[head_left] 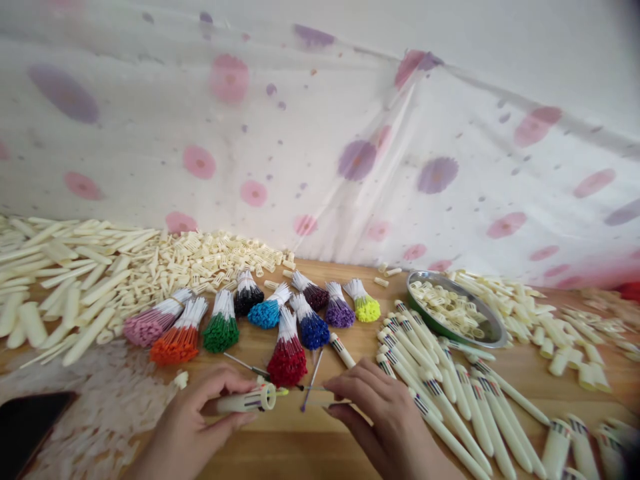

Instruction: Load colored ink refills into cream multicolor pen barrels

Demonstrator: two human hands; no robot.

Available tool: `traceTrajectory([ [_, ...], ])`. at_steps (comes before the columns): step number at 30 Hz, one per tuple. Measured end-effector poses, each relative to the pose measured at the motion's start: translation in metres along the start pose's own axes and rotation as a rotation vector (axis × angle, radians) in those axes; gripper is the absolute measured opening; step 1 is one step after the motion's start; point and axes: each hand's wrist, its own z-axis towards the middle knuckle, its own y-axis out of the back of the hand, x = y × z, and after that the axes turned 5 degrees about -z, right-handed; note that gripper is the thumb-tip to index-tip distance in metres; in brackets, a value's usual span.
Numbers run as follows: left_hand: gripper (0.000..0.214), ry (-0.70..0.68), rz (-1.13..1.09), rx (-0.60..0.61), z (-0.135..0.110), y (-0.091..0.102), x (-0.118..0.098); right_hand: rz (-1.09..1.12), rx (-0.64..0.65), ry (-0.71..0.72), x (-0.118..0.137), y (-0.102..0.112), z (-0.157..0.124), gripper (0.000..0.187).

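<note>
My left hand (pixel 200 417) is closed around a cream multicolour pen barrel (pixel 240 402). The barrel's slotted, open end faces right, with a yellow slider tip (pixel 281 393) sticking out of it. My right hand (pixel 383 410) pinches a thin pen refill (pixel 317 389), whose dark end points left toward the barrel without touching it. On the wood between the hands lie a loose purple-tipped refill (pixel 311 383) and a dark-tipped refill (pixel 243 362). Just beyond is a bundle of dark red-tipped refills (pixel 287 353).
Bundles of refills in several colours, such as green (pixel 221 327) and orange (pixel 179 337), stand behind. Cream barrels and small parts (pixel 100 273) pile up left. A metal bowl (pixel 493 327) of cream rings and many pens (pixel 450 400) occupy the right. A dark phone (pixel 30 427) lies left.
</note>
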Motion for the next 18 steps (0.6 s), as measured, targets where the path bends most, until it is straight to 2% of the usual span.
traceTrajectory([
  [3, 0.023, 0.061, -0.013, 0.028, 0.0001, -0.0015, -0.0037, -0.023, -0.032, 0.061, 0.0063, -0.0034, 0.0037, 0.010],
  [8, 0.019, 0.119, -0.001, 0.063, -0.0033, -0.0017, -0.0033, -0.039, -0.068, 0.039, 0.0093, -0.0068, 0.0071, 0.009],
  [18, 0.020, 0.101, -0.014, 0.066, -0.0059, -0.0029, 0.0019, -0.011, -0.049, 0.034, 0.0112, -0.0084, 0.0072, 0.010],
])
